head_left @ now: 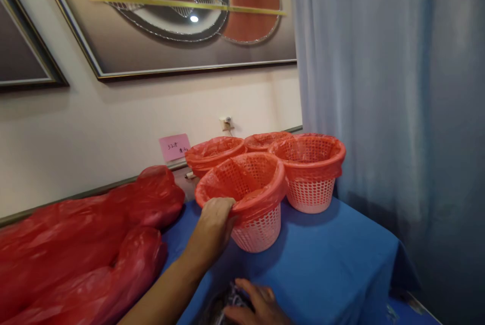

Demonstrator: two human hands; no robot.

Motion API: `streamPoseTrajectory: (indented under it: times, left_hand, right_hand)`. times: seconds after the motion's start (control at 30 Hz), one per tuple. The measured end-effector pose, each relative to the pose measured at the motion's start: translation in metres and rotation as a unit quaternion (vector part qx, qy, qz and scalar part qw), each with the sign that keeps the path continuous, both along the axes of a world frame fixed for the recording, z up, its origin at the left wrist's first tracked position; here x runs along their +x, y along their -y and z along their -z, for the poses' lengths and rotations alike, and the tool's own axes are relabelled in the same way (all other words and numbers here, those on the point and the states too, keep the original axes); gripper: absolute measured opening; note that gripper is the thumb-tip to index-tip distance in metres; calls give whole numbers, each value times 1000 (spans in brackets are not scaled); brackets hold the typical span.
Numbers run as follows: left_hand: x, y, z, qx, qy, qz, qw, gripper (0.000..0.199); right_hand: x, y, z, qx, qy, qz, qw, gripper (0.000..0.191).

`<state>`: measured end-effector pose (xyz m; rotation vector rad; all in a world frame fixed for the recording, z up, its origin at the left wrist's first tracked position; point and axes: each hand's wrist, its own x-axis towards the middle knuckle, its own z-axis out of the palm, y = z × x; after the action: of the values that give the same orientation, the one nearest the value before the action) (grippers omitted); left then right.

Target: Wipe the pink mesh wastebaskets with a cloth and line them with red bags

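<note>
My left hand (217, 219) grips the near rim of a pink mesh basket (259, 231) lined with a red plastic bag; its fingers are closed over the rim, and the basket tilts a little toward me. Low at the bottom edge, my right hand (259, 305) has its thumb and fingers around a dark, shiny bundle (233, 302) that looks wrapped in clear plastic. What the bundle contains cannot be made out. Another lined basket (310, 191) stands just behind to the right.
Two more lined baskets, a left one (214, 149) and a middle one (265, 139), stand near the wall. Large red plastic bags (87, 244) fill the left side. A blue cloth (322, 259) covers the table. A curtain (359, 62) hangs at right; a pink note (174, 147) is on the wall.
</note>
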<state>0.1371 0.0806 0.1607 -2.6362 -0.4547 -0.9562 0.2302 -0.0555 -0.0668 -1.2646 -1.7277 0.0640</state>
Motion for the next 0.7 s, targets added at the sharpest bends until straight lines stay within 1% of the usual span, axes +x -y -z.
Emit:
streamPoseTrajectory:
  times: [0.03, 0.07, 0.1, 0.13, 0.17, 0.2, 0.23, 0.27, 0.3, 0.33, 0.4, 0.43, 0.53, 0.7]
  left_hand:
    - [-1, -1, 0, -4, -2, 2, 1000, 18]
    - [-1, -3, -1, -10, -5, 3, 1000, 17]
    - [-1, -4, -2, -19, -8, 2, 1000, 16]
    - [0, -5, -2, -28, -11, 0, 1000, 15]
    - [1, -7, -3, -37, -12, -3, 999, 14]
    - [2, -7, -3, -44, -12, -6, 999, 13]
    - [4, -8, -3, -50, -10, -8, 999, 13]
    - [6, -9, -3, -53, -8, -9, 999, 12]
    - [9, -9, -3, -57, -8, -10, 998, 12]
    - [11, -10, -2, -60, -7, -10, 998, 12]
    - [16, -11, 0, -65, -7, -9, 998, 13]
    - [19, -12, 1, -67, -6, -8, 998, 13]
    - [28, -19, 3, -72, -4, -6, 997, 13]
    - [40, -27, 0, -79, -17, 18, 997, 15]
  right_hand:
    - [22, 9, -15, 41, -2, 15, 999, 53]
    - [49, 16, -33, 82, -2, 31, 996, 54]
    - [80, 22, -56, 146, 15, 71, 987, 55]
    - [114, 25, -81, 192, 41, 129, 972, 57]
    - [149, 24, -108, 211, 74, 195, 955, 56]
    - [183, 21, -134, 197, 113, 260, 939, 57]
    - [215, 15, -158, 156, 153, 308, 926, 60]
    - [244, 8, -179, 101, 191, 328, 920, 65]
    - [268, 0, -196, 40, 227, 322, 918, 63]
    - [287, -7, -209, -25, 267, 298, 916, 56]
    - [312, -17, -223, -70, 294, 263, 916, 35]
    - [320, -20, -226, -80, 303, 248, 917, 30]
    - [330, -20, -228, -89, 315, 233, 916, 30]
    - [330, -8, -228, -102, 317, 244, 911, 35]
